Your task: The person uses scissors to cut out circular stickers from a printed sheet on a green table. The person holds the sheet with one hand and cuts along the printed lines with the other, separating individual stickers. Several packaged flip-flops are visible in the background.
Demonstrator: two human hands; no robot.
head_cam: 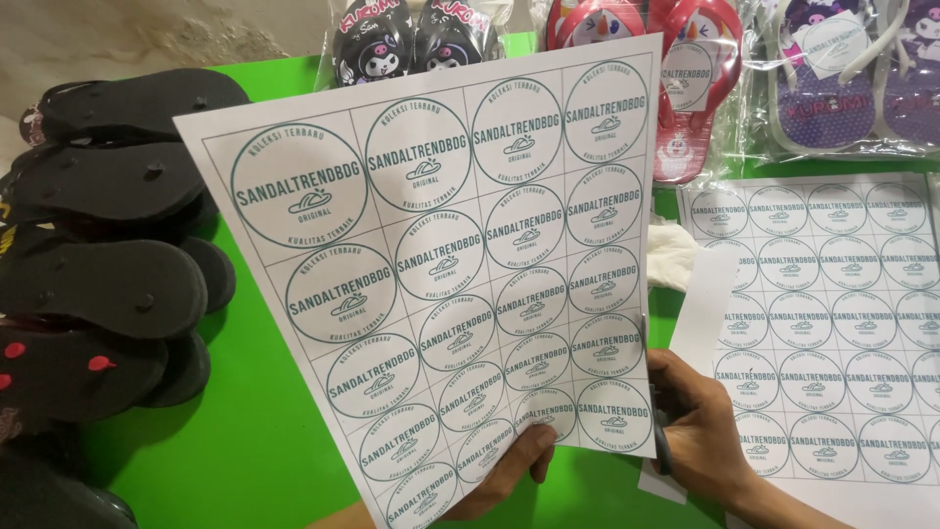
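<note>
Our left hand [509, 470] pinched the label sheet [441, 264] by its bottom edge, tilting it up for the cut. Our right hand [700, 431] closed its grip on scissors [658, 431] at the sheet's right edge. Beyond, a second sheet [832, 313] lay flat on the green bench [255, 431], with sandals [108, 284] stacked left.
</note>
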